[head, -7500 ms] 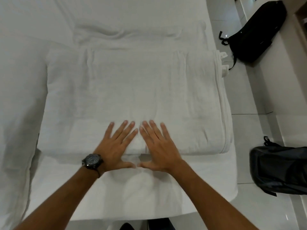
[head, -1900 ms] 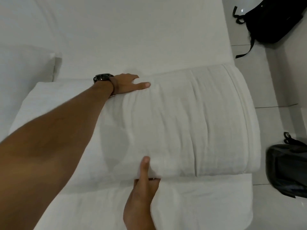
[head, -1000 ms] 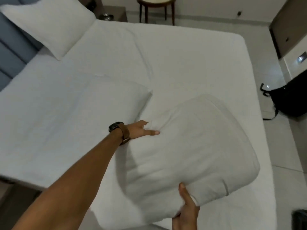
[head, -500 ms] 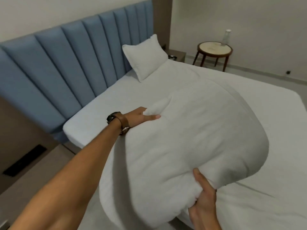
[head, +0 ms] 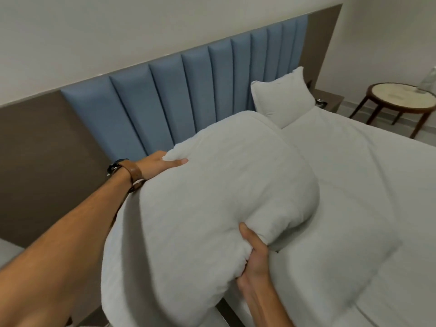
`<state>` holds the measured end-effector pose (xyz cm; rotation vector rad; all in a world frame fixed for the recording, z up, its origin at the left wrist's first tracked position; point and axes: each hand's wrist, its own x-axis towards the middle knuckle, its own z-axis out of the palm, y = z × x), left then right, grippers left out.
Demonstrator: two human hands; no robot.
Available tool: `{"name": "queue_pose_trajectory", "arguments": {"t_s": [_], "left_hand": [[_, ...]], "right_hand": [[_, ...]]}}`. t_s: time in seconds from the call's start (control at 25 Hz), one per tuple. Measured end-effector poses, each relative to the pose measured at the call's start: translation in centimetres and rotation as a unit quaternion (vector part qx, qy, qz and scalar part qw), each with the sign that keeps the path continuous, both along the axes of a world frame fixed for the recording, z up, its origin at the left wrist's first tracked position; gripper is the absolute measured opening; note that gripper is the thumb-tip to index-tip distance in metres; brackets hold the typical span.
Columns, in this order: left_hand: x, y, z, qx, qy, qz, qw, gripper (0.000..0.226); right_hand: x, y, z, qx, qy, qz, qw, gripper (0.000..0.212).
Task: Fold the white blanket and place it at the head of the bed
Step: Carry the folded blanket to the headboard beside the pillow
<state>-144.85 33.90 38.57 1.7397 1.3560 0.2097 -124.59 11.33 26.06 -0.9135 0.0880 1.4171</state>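
The folded white blanket [head: 212, 208] is a thick bundle held up in the air over the near corner of the bed [head: 354, 197], close to the blue padded headboard [head: 177, 95]. My left hand [head: 160, 164], with a watch on the wrist, grips its far left edge. My right hand [head: 253, 258] clutches its near lower edge from underneath, thumb on top. The bundle hides the near head end of the mattress.
A white pillow [head: 282, 96] leans against the headboard at the far side. A round wooden side table [head: 401, 100] stands beyond the bed at the right. A brown wall panel [head: 42, 147] runs left of the headboard. The white sheet lies open to the right.
Both hands lifted the folded blanket off the foot of the bed and carried it toward the headboard. It now hangs higher and nearer to the blue panels than half a second ago.
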Motion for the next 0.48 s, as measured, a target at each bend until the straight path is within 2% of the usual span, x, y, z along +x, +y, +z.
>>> {"name": "queue_pose_trajectory", "arguments": {"t_s": [0.32,0.48], "left_hand": [[-5.1,16.9,-1.2,0.021,-0.028,0.073,0.997,0.039],[-3.4,28.7,-4.5,0.019,-0.054,0.046,0.997,0.038]], "right_hand": [[-1.2,21.4,-4.1,0.007,-0.04,0.078,0.996,0.034],[1.4,33.7,-9.6,0.006,-0.079,0.072,0.994,0.047]]}}
